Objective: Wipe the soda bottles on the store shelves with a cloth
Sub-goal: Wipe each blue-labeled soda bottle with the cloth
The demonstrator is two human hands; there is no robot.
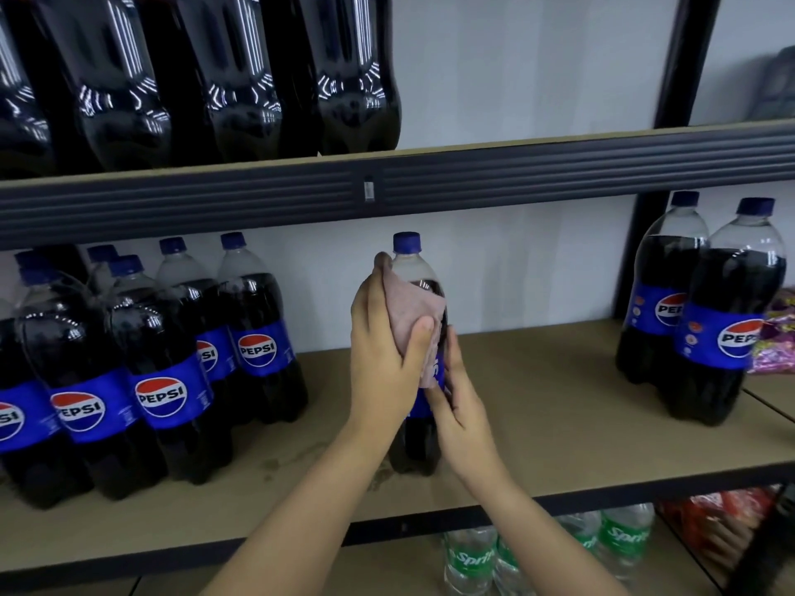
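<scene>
Head view of store shelves. At upper left, dark bottles (241, 79) line the top shelf. At lower left, a group of Pepsi bottles (159, 372) stands on the middle shelf (559, 406). In the centre, one bottle (415, 268) stands upright and alone. The left hand (383, 350) presses a pink cloth (413, 320) against its shoulder, fingers curled round the cloth. Just right, the right hand (458, 402) grips the label, fingers wrapped behind. At right stand two larger Pepsi bottles (722, 329). Sprite bottles (473, 557) sit lower right.
</scene>
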